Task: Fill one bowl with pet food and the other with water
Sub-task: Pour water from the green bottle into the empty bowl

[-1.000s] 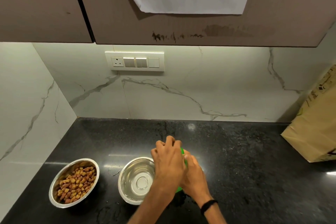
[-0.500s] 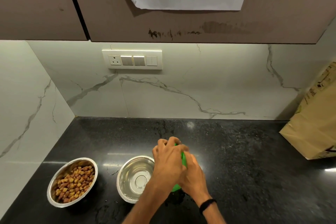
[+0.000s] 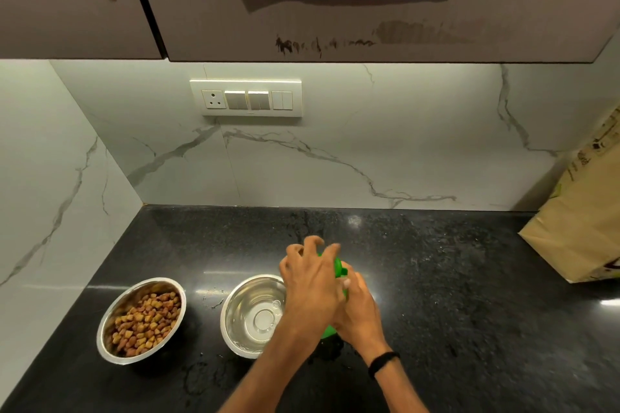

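Observation:
A steel bowl [image 3: 110,315] at the left of the black counter holds brown pet food kibble [image 3: 146,322]. A second steel bowl [image 3: 235,308] stands to its right; its inside is shiny, and I cannot tell whether it holds water. Just right of that bowl stands a green bottle [image 3: 339,267], mostly hidden by both hands. My left hand [image 3: 310,282] curls over the bottle's top, with blurred fingertips. My right hand [image 3: 360,308], a black band on its wrist, grips the bottle's body from the right.
A brown paper bag [image 3: 577,231] leans against the wall at the far right of the counter [image 3: 469,295]. Marble walls close off the back and left. A switch panel [image 3: 246,98] sits on the back wall under overhanging cabinets [image 3: 335,27]. Small wet spots lie between the bowls.
My left hand's fingers have shifted round the bottle's top and now look more spread. The right hand stays on the bottle. Both bowls are unmoved.

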